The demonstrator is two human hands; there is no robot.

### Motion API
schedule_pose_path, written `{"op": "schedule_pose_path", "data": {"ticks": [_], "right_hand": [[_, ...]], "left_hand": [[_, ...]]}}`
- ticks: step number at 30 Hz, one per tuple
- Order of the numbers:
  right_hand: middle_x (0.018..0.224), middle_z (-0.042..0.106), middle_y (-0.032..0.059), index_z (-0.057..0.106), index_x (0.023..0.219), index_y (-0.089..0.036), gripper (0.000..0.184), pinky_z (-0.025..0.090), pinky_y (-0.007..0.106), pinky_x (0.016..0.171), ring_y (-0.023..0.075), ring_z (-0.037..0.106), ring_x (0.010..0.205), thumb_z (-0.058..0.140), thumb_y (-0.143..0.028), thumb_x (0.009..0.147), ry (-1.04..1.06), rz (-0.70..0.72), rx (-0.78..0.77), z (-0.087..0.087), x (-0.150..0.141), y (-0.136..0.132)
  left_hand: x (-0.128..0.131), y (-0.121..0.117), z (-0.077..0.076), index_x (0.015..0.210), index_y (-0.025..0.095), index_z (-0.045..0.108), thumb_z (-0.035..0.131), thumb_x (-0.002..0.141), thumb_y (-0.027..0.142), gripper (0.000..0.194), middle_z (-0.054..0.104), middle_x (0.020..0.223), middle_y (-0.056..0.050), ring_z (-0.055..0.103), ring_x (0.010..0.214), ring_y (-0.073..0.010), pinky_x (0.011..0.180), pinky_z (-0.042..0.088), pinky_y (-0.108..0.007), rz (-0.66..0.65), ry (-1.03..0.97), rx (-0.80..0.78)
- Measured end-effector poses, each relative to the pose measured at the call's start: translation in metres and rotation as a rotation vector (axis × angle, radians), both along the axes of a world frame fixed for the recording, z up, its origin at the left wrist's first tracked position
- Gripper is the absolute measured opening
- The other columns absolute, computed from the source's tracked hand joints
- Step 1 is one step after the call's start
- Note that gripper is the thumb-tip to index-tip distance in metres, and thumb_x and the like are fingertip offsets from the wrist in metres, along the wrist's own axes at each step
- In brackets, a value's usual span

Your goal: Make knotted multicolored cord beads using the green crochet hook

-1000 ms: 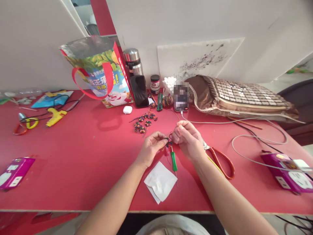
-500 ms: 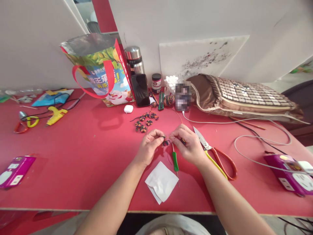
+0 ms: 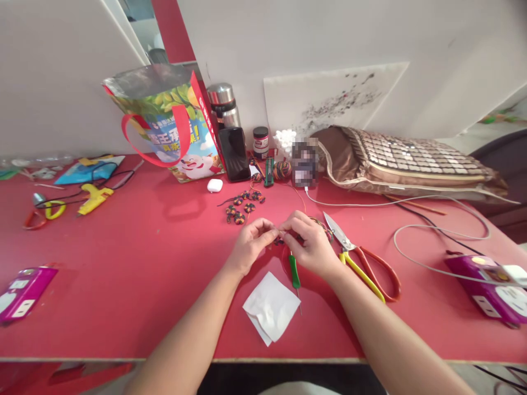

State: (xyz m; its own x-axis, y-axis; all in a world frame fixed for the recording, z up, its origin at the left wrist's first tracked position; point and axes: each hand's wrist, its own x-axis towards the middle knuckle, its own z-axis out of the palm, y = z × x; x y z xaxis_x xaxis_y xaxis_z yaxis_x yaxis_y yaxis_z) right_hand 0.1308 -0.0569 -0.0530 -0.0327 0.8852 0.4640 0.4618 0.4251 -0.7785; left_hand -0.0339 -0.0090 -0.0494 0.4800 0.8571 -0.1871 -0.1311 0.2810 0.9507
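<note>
It appeared to be a handicraft workspace, though whether in a home or a studio could not be told. With a clock face laid over the view, a yellow glue gun [image 3: 95,198] lay at nine o'clock on the red tabletop [image 3: 164,285], and large shears [image 3: 362,263] lay at four. Multicoloured corded pieces [image 3: 239,204] and a green-handled hook tool [image 3: 294,270] lay near the centre. A paint-spattered panel [image 3: 341,99] leaned at one, and power strips [image 3: 25,293] [image 3: 488,288] sat near eight and between three and four.

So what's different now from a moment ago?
The right hand moved left, bringing its fingertips to the left hand, by the dark knotted cord. The scissors' blades got uncovered. The green-handled tool and white paper stayed put.
</note>
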Motion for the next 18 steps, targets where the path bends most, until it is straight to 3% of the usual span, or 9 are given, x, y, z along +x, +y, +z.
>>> {"op": "schedule_pose_path", "data": {"ticks": [9,14,18], "right_hand": [[0.075,0.06,0.0027,0.061,0.081,-0.024,0.017,0.042,0.033,0.068,0.0198,0.058,0.072,0.057,-0.023,0.097,-0.014,-0.074,0.011,-0.005,-0.003,0.004],[0.082,0.06,0.005,0.057,0.081,-0.024,0.013,0.041,0.033,0.069,0.0209,0.056,0.074,0.054,-0.016,0.091,-0.088,-0.074,0.072,-0.01,-0.003,0.004],[0.082,0.058,0.0057,0.055,0.079,-0.024,0.013,0.04,0.034,0.068,0.0216,0.055,0.074,0.054,-0.013,0.088,-0.134,-0.088,0.106,-0.009,-0.004,0.001]], "left_hand": [[0.0,0.001,-0.003,0.076,0.017,0.066,0.072,0.081,0.035,0.019,0.063,0.073,-0.001,0.056,0.073,-0.0148,0.072,0.043,-0.027,-0.034,0.078,0.216],[0.006,0.0,-0.009,0.063,0.019,0.066,0.07,0.07,0.026,0.011,0.063,0.066,0.0,0.054,0.068,-0.0144,0.069,0.042,-0.027,0.103,0.063,0.216],[0.011,-0.007,-0.006,0.056,0.018,0.062,0.067,0.063,0.02,0.009,0.06,0.06,0.001,0.051,0.063,-0.012,0.065,0.04,-0.025,0.138,0.004,0.2]]}}
